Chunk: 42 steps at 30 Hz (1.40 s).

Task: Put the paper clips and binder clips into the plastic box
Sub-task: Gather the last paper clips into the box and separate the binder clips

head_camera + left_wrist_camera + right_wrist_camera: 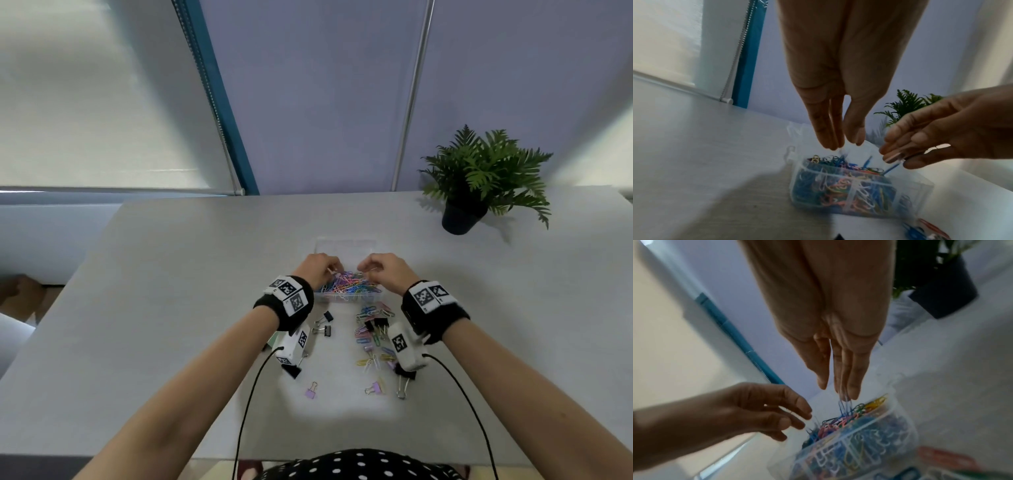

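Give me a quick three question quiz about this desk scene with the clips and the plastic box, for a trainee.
1. True or false: the plastic box already holds many paper clips.
2. Where do both hands hover? A over the box, B over the potted plant, C off the table.
3. Fill in: loose binder clips lie on the table, ____ the box and the person.

Key: 1 true. 2 A; left hand, right hand. 3 between.

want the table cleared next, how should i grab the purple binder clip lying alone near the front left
Take the purple binder clip by its wire handles, pinching from above: it lies flat with the silver loops pointing away from you, clear of other clips. The body sits too low for an easy grip.
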Motion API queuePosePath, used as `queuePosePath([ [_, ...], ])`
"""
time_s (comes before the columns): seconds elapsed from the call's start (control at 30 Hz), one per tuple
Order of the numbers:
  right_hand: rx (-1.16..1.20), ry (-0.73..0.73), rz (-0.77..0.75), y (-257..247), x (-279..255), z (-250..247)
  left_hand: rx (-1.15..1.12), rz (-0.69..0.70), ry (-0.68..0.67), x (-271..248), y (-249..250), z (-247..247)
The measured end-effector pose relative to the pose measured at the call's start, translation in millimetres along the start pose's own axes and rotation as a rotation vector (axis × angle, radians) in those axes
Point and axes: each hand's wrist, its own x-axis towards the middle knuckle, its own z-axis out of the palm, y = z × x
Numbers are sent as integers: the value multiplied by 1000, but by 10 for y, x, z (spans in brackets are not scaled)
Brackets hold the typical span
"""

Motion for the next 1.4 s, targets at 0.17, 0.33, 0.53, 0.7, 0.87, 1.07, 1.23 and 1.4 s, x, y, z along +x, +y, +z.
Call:
queuePosePath([
  [0.17,-127,88,-155,60,-273,-33,-11,183,88,-190,78,184],
  [0.33,-357,40,-169,304,-511,72,107,243,-71,-371,305,592],
  [0.53,-719,-121,-33,487,-746,332,232,159,-58,-453,382,843],
  [0.7,-452,-69,-40,538,-751,346,200,150,-16,-517,324,792],
  [0.87,-220,46,106,617,-796,103,179,63,-55,-708,73,619],
  [1.07,-463,65,212,660,-732,3,217,87,-110,-744,-20,610],
  [1.23,-593,57,66,501,-577,234,99,120,-21,-461,373,733],
  [1.4,-607,70,15,503,-568,439,238,58,8,-283,523,865],
])
